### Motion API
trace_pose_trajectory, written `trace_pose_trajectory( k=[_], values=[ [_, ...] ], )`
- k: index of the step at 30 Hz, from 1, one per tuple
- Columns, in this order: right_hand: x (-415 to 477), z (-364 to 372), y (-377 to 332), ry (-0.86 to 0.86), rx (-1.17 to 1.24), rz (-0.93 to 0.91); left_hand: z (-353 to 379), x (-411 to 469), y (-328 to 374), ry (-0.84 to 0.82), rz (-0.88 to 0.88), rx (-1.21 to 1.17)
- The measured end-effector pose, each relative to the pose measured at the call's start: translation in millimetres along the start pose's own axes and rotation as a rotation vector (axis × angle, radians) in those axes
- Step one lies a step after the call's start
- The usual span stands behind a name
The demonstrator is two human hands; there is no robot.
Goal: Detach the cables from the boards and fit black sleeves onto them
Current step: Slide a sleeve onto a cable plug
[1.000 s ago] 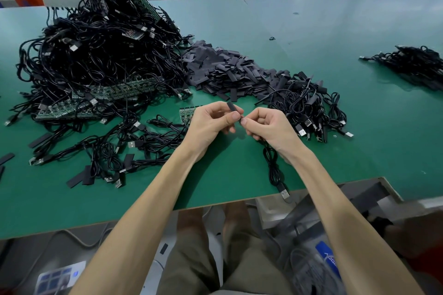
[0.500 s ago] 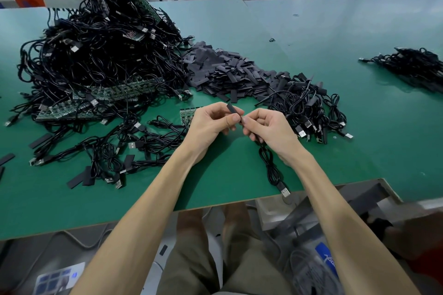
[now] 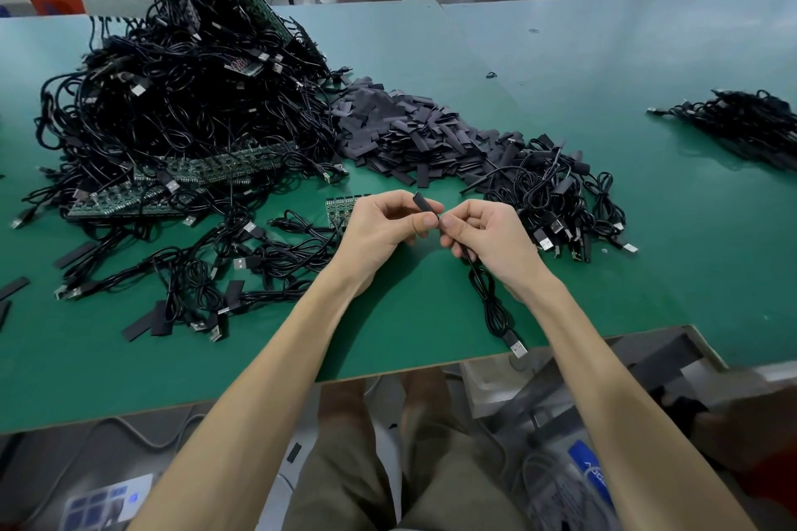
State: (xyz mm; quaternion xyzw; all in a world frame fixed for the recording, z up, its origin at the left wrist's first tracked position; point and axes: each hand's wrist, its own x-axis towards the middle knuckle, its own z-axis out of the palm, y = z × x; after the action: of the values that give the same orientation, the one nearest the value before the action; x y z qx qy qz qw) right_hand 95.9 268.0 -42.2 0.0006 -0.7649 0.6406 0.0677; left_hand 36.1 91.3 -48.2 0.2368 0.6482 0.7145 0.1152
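Note:
My left hand (image 3: 381, 228) pinches a short black sleeve (image 3: 423, 204) between thumb and fingers. Right beside it, my right hand (image 3: 487, 239) pinches the end of a black cable (image 3: 489, 297); the two hands meet thumb to thumb. The cable hangs down from my right hand in a coil, and its USB plug (image 3: 517, 347) lies at the table's front edge. A heap of loose black sleeves (image 3: 414, 134) lies behind my hands. A small green board (image 3: 340, 207) peeks out behind my left hand.
A big tangle of cables and green boards (image 3: 185, 108) fills the left of the green table (image 3: 647, 228). Sleeved cables (image 3: 560, 198) lie to the right of my hands. Another cable bundle (image 3: 750, 125) sits far right. Loose cables and sleeves (image 3: 181, 280) spread at front left.
The hands have stayed together in the same spot; the hanging cable and its plug have shifted only slightly.

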Motion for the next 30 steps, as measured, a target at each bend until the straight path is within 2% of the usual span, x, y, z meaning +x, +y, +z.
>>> trace_pose_trajectory(
  k=[6,11,20,24,28,30],
  values=[
    [0,0,1,0.007,-0.004,0.003,1,0,-1,0.025,-0.002,0.026],
    [1,2,1,0.044,0.039,0.007,-1,2,-3,0.032,-0.09,0.002],
    [2,3,4,-0.02,-0.022,-0.033,-3,3,1,0.171,-0.101,-0.133],
    [2,2,5,-0.021,0.002,-0.082,-4,4,3,0.241,-0.09,-0.382],
    [1,0,4,-0.027,-0.036,-0.131,-11,5,7,0.223,-0.104,-0.781],
    [1,0,4,-0.05,-0.066,-0.114,-14,5,9,0.211,-0.101,-0.869]
  ],
)
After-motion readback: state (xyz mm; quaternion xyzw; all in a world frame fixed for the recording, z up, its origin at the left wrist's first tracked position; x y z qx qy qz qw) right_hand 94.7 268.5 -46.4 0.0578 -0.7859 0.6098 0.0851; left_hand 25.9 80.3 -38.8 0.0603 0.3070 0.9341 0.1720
